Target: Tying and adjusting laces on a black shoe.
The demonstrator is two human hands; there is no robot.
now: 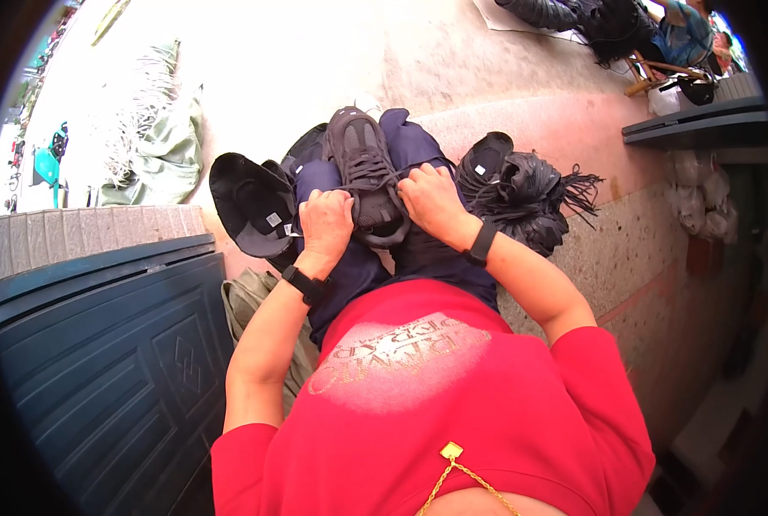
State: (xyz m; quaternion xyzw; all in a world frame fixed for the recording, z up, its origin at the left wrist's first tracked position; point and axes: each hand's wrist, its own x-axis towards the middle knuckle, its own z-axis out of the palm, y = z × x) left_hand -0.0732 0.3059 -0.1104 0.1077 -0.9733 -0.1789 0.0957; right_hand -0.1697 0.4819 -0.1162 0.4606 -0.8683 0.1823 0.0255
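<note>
A dark grey-black sneaker (356,142) rests between my knees, toe pointing away and its opening toward me. Thin dark shoelace (369,163) crosses its tongue and spreads out to either side. On the left of the shoe collar, my left hand (326,225) is closed, pinching the lace by its fingers. My right hand (434,196) is closed at the opposite side, its fingertips on the other stretch of lace. The lace ends are hidden in the fingers. Beside my left knee lie black shoe uppers (251,202) with small white labels.
To my right is a heap of black shoe uppers and laces (526,193). A green sack (173,142) with white cords (139,112) lies far left. Blue door panels (117,344) stand near left, with a dark ledge (694,120) at right. Another person (687,34) sits far right.
</note>
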